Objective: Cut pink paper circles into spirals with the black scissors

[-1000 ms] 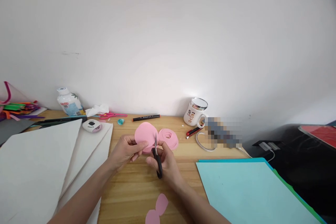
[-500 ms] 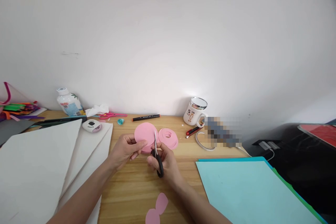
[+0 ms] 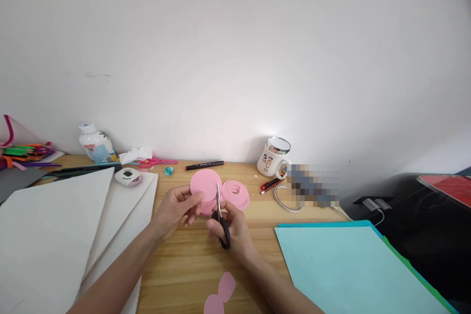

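Note:
A round pink paper disc is pinched between the thumb and fingers of my left hand, above the wooden table. My right hand grips black-handled scissors, whose blades point up and lie at the disc's right edge. Behind the scissors, on the table, is a pile of pink paper rings and rounds. Nearer the front edge of view lie two pink rounded paper pieces, one touching the other.
White sheets cover the left side, with a white tape dispenser on them. A bottle, pink scissors, a marker and a lidded mug stand or lie along the wall. Light-blue sheets are at right.
The pink disc has shifted slightly right and up, with my left hand moving a little along. The scissors in my right hand have hardly moved.

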The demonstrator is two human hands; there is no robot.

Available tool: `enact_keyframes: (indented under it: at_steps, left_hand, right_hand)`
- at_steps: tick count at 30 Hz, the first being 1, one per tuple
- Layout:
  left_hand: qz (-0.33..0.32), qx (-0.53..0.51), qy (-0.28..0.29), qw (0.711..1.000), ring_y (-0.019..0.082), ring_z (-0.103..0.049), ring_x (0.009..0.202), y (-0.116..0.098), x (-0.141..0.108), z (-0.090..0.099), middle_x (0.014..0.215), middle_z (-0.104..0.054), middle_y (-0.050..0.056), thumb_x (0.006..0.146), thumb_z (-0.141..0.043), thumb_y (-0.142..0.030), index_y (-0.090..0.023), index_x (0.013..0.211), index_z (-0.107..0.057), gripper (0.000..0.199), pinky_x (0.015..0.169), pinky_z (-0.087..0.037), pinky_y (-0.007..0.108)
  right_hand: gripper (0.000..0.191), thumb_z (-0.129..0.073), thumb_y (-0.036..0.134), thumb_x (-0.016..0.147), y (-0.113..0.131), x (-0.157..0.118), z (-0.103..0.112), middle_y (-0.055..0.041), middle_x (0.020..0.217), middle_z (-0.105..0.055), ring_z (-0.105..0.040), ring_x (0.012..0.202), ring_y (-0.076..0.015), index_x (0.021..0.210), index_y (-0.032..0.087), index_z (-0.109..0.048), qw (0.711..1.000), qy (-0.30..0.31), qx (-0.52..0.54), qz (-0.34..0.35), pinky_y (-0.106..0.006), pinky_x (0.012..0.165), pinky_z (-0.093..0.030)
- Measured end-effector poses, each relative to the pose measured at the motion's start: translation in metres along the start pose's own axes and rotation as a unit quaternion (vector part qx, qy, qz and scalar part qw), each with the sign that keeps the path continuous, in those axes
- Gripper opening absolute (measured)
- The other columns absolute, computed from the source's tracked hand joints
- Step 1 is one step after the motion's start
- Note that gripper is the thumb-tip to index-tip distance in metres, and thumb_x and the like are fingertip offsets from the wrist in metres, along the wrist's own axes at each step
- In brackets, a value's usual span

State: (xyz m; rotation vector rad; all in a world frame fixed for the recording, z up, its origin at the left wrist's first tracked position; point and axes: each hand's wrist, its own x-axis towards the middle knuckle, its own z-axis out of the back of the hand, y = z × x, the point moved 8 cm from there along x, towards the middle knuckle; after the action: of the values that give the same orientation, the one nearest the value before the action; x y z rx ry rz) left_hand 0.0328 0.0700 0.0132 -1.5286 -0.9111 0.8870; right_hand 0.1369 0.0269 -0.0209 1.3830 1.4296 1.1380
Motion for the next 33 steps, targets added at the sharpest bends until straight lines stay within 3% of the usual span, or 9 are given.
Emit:
enact_keyframes:
  at_steps: [7,12,17,27,33]
  left_hand:
    - [0.006,0.011,-0.016,1.0,0.003,-0.038,0.031,0.005,0.0,0.002,0.045,-0.052,-0.004,0.067,-0.068,-0.035,-0.012,0.053,-0.053,0.031,0.03,-0.026,0.015]
    - [0.015,0.036,-0.015,0.999,0.002,-0.033,0.03,0.005,0.001,0.001,0.038,-0.045,-0.007,0.064,-0.07,-0.032,-0.012,0.053,-0.055,0.027,0.031,-0.02,0.014]
    - [0.021,0.045,-0.015,0.999,0.001,-0.031,0.029,0.003,0.0,0.0,0.037,-0.046,-0.007,0.063,-0.069,-0.032,-0.013,0.051,-0.053,0.027,0.031,-0.019,0.015]
    - [0.011,0.05,-0.009,0.999,0.002,-0.032,0.03,0.001,-0.001,-0.001,0.038,-0.046,-0.007,0.063,-0.068,-0.032,-0.013,0.051,-0.054,0.026,0.032,-0.019,0.016]
    - [0.009,0.056,-0.011,0.998,0.002,-0.031,0.03,0.003,0.001,0.002,0.04,-0.047,-0.007,0.064,-0.068,-0.031,-0.014,0.054,-0.054,0.025,0.033,-0.019,0.017]
  right_hand:
    - [0.041,-0.074,0.043,0.06,-0.002,0.0,-0.002,0.0097,0.045,-0.046,-0.039,0.036,-0.0066,0.077,0.02,-0.044,1.0,0.014,0.015,0.0,-0.018,0.037,-0.03]
    - [0.041,-0.079,0.032,0.057,0.003,0.001,-0.001,0.0066,0.058,-0.049,-0.04,0.047,-0.0072,0.081,0.019,-0.048,0.999,0.019,0.011,0.025,-0.019,0.046,-0.032]
    - [0.041,-0.078,0.034,0.058,0.009,0.001,-0.002,0.0028,0.065,-0.053,-0.041,0.054,-0.0095,0.084,0.018,-0.051,0.999,0.025,0.011,0.041,-0.021,0.051,-0.032]
    - [0.037,-0.075,0.037,0.059,0.006,0.0,-0.003,0.0041,0.062,-0.05,-0.038,0.049,-0.0079,0.079,0.019,-0.05,0.999,0.023,0.012,0.036,-0.019,0.045,-0.031]
    - [0.034,-0.073,0.037,0.062,0.0,0.0,0.001,0.0085,0.051,-0.044,-0.033,0.041,-0.0062,0.079,0.019,-0.05,1.0,0.004,-0.011,0.022,-0.018,0.04,-0.027]
